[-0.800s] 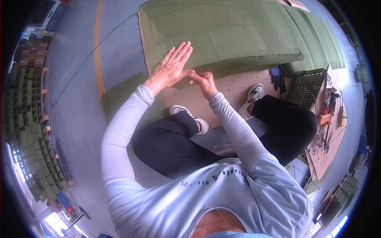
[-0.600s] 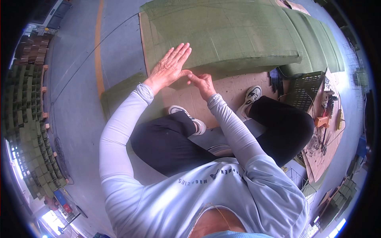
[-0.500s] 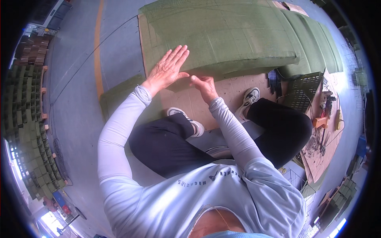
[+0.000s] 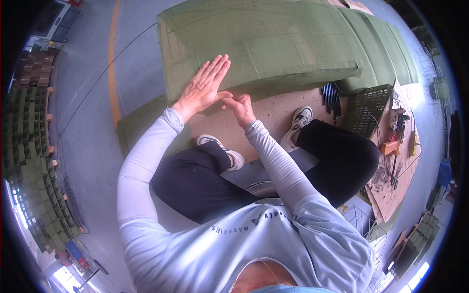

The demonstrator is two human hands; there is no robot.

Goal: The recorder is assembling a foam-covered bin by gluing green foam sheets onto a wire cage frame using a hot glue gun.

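Fingers (image 4: pixel 215 67) of the left hand (image 4: pixel 198 95) are straight and slightly spread, with the thumb out to the side. The right hand (image 4: pixel 241 110) curls its fingers by that thumb's tip; whether they grip anything, I cannot tell. Green cloth (image 4: pixel 249 39) lies just beyond the hands, cardboard (image 4: pixel 259 124) below it near the shoes (image 4: pixel 296 126). Rightward, an orange tool (image 4: pixel 389 148) lies beside a green crate (image 4: pixel 367 108).

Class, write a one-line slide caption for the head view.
Left hand spread flat, right hand at its thumb, beside green sheeting; an orange-handled tool lies on cardboard.
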